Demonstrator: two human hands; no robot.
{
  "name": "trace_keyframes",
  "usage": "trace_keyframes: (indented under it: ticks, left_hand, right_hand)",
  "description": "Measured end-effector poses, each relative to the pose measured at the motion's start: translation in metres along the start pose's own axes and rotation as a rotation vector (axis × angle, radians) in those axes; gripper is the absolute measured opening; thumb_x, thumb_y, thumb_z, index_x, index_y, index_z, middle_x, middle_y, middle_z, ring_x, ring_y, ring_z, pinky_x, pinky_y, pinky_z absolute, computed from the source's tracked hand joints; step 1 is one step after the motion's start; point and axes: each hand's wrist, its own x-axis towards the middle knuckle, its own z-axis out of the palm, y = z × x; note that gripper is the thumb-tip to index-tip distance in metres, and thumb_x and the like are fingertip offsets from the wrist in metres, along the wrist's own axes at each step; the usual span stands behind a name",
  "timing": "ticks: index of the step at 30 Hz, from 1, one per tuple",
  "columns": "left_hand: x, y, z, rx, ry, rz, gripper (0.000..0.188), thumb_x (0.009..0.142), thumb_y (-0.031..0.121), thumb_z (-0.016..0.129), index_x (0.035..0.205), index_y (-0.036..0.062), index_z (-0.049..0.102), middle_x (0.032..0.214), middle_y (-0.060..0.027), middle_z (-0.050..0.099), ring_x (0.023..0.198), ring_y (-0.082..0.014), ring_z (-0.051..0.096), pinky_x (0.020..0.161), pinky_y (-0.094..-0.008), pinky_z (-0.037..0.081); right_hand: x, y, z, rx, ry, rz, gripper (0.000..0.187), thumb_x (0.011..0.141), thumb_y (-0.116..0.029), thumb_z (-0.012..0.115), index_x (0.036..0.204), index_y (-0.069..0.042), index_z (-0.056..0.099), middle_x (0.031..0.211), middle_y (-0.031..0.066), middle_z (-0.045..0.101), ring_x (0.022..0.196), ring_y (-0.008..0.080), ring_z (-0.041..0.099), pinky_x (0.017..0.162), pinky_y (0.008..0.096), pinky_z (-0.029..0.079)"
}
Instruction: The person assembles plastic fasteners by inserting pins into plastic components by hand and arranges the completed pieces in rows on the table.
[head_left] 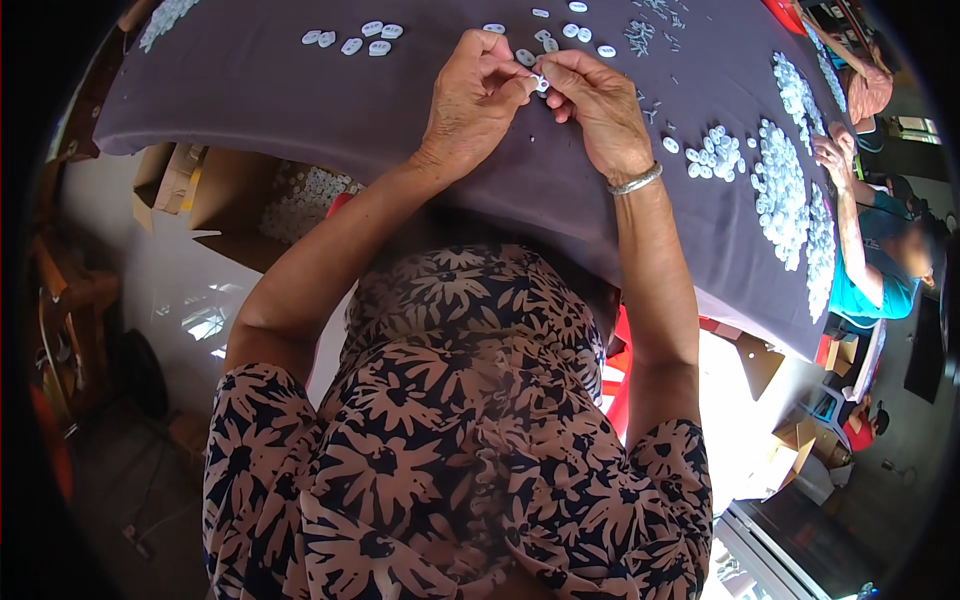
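Observation:
Both my hands meet above the far middle of a dark purple cloth-covered table (300, 110). Between their fingertips is a small white plastic piece (541, 84). My left hand (478, 100) pinches it from the left with thumb and forefinger. From the right, my right hand (598, 105), with a bracelet (636, 180) at the wrist, closes its thumb and fingers on the same piece. Just beyond my fingertips lie several white oval pieces (571, 31) with dark markings. A scatter of small grey pins or screws (638, 38) lies right of them.
White ovals (379, 48) lie at the far left, and larger piles (782, 190) spread along the right. Beyond these sits a person in teal (885, 265), a hand (835, 155) at the piles. An open cardboard box (235, 195) of white pieces stands below the table's left edge.

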Motion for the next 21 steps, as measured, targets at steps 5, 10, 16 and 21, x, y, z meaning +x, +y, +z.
trace_keyframes:
  ticks: [5,10,16,21]
  left_hand:
    - [0.001,-0.004,0.000,0.005,-0.006,0.022,0.025,0.079,-0.002,0.060,0.095,0.0021,0.042,0.075,-0.0038,0.060,0.068,-0.0049,0.054,0.064,-0.0204,0.046]
    - [0.000,-0.004,-0.001,0.070,0.015,0.027,0.024,0.078,-0.001,0.061,0.093,0.0023,0.043,0.073,-0.0021,0.059,0.067,-0.0041,0.053,0.063,-0.0200,0.046]
    - [-0.001,-0.007,0.000,0.057,0.034,0.041,0.022,0.078,-0.002,0.061,0.092,0.0026,0.045,0.075,-0.0009,0.054,0.067,-0.0045,0.054,0.063,-0.0203,0.046]
    - [-0.001,-0.010,0.000,0.055,0.031,0.041,0.023,0.078,-0.003,0.062,0.091,0.0026,0.044,0.076,-0.0012,0.053,0.067,-0.0047,0.054,0.062,-0.0203,0.047]
  right_hand:
    - [0.000,0.001,-0.001,-0.002,-0.010,-0.030,0.015,0.088,-0.016,0.062,0.094,-0.003,0.065,0.075,-0.0022,0.058,0.065,0.0047,0.052,0.056,0.0176,0.042]
    - [-0.001,0.000,0.000,-0.127,-0.009,-0.083,0.015,0.089,-0.016,0.061,0.094,-0.002,0.064,0.074,-0.0022,0.058,0.065,0.0045,0.052,0.056,0.0182,0.043]
    - [0.001,0.005,0.000,-0.207,-0.011,-0.157,0.014,0.090,-0.015,0.060,0.092,-0.002,0.063,0.073,-0.0022,0.057,0.064,0.0039,0.052,0.054,0.0184,0.043]
    - [0.002,0.006,-0.001,-0.342,-0.004,-0.202,0.015,0.089,-0.016,0.061,0.090,-0.002,0.063,0.070,-0.0034,0.056,0.060,0.0029,0.048,0.053,0.0176,0.041]
